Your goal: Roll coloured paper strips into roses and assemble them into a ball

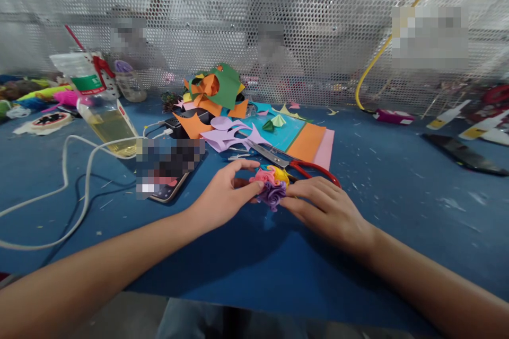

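A small cluster of rolled paper flowers (272, 184), pink, yellow and purple, rests on the blue table (246, 254) between my hands. My left hand (225, 195) pinches its left side with thumb and fingers curled round it. My right hand (323, 207) lies on the table at the cluster's right, fingertips pressed against the purple flower. Red-handled scissors (295, 163) lie just behind the flowers, partly hidden by my right hand.
Coloured paper sheets and cut scraps (254, 127) pile up behind. A phone (169, 169) with a white cable (75, 169) lies at left, beside a plastic bottle of yellow liquid (104, 111). A perforated metal screen (254, 21) closes the back. A dark flat object (463, 154) lies at right.
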`<state>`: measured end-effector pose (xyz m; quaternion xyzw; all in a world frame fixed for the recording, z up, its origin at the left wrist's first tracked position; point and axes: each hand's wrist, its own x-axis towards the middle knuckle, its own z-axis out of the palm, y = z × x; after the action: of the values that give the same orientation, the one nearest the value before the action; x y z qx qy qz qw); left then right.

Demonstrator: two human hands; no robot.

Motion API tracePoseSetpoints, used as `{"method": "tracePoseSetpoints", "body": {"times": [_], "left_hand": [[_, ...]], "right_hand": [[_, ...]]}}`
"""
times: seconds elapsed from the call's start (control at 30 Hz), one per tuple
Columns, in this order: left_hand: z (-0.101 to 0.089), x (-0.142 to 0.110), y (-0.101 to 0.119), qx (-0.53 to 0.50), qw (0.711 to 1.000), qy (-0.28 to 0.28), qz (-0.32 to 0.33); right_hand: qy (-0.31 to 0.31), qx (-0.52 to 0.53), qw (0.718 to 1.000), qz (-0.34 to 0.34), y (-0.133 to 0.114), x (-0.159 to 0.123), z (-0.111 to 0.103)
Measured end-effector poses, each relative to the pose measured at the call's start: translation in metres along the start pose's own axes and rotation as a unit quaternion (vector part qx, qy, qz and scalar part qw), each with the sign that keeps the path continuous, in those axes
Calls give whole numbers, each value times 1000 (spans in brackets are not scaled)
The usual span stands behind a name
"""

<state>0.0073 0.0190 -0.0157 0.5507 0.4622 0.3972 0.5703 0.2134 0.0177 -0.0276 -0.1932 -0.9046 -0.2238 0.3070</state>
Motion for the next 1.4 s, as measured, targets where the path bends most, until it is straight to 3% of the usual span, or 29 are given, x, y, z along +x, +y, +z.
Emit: {"method": "tracePoseSetpoints", "body": {"times": [0.23,0.7,1.2,1.4], "left_hand": [[-4,1,-6,50,999,-1,20],[-5,4,-7,48,998,0,31],[-9,7,-12,55,998,-1,35],[-9,7,-10,75,996,13,55]], "right_hand": [[-26,28,999,-14,2,3,-2],[-6,85,996,-16,8,-3,-2],[14,153,986,69,11,-10,5],[21,158,985,64,7,-9,7]]}}
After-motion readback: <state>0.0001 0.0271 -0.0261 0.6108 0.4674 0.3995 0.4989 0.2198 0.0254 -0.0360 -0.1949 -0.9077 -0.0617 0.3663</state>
